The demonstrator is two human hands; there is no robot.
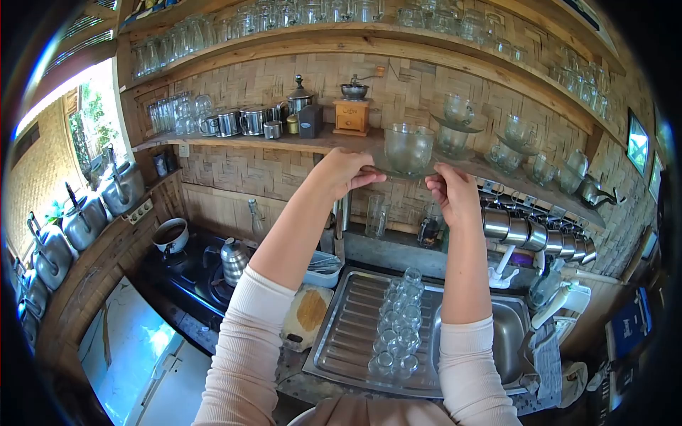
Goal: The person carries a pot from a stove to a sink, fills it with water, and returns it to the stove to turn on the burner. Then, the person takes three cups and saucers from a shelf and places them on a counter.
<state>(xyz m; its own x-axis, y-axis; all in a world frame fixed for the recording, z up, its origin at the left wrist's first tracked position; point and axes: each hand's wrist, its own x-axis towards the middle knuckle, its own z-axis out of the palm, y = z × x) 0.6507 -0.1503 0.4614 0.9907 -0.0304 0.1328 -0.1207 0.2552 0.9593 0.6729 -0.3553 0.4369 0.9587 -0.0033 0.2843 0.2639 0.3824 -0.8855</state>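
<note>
Both my arms reach up toward the wooden shelf (298, 142). My left hand (346, 172) and my right hand (452, 189) pinch the two sides of a clear glass saucer at shelf height. On that saucer stands a clear glass cup (408, 149). Just right of it, more glass cups on saucers (458, 113) line the same shelf. Below my arms, several small glasses (396, 326) stand upside down on the steel draining board (341, 341).
A steel sink (508, 337) lies at right, with metal mugs (526, 231) hanging above it. A stove with a kettle (233, 259) and a pot (170, 236) is at left. A wooden coffee grinder (353, 110) and metal jugs stand on the shelf. Kettles (82, 220) line the left ledge.
</note>
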